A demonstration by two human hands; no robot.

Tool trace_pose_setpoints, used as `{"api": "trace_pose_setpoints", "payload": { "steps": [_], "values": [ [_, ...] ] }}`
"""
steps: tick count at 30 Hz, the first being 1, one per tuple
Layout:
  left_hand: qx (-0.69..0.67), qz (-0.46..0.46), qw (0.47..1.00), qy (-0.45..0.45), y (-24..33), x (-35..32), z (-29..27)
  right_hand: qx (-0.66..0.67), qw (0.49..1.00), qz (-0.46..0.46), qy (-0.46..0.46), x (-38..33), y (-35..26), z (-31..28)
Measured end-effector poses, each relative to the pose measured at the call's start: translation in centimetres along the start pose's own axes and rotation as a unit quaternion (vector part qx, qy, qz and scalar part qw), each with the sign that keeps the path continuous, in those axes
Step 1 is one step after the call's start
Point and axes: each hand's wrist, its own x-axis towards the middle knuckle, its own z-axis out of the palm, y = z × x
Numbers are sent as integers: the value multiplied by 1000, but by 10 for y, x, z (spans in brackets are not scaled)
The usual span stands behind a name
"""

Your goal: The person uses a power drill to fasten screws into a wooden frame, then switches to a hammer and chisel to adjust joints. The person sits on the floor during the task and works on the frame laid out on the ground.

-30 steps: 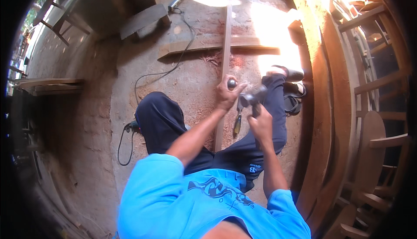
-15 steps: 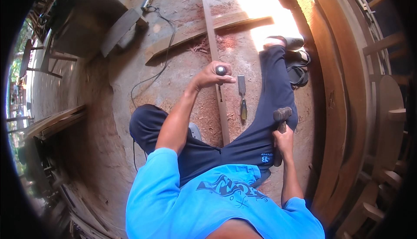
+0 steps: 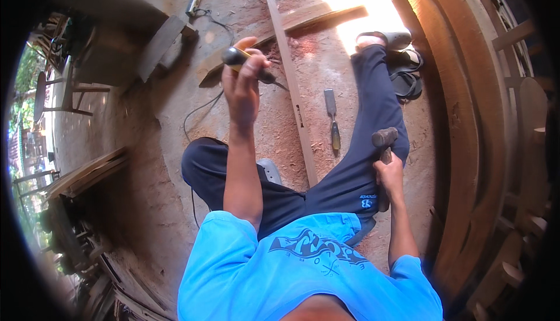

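My left hand is raised to the left of a long narrow wooden strip. Its fingers wrap round a chisel with a dark and yellow handle, tilted so the thin blade points right toward the strip. A dark slot shows in the strip's top, below that blade. My right hand grips the handle of a hammer beside my right leg, the head pointing up. A second, wider chisel lies on the floor between the strip and my right leg, blade away from me.
Across the far floor lies a wooden beam under the strip, with reddish shavings around. A power cord runs at the left near a power strip. Thick planks line the right side; sandals lie beside my right foot.
My left hand has lifted away from the strip, up and to the left, turning the chisel from upright to slanted. My right hand keeps the hammer by my leg.
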Motion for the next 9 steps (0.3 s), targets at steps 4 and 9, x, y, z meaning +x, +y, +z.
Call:
{"api": "trace_pose_setpoints", "payload": {
  "steps": [4, 9],
  "values": [
    [1, -5, 997, 77, -12, -10, -19, -10, 1000, 6, -4, 3, -4, 0],
    [-67, -46, 984, 159, -65, -44, -73, -5, 1000, 20, -10, 5, 1, -1]
  ]
}}
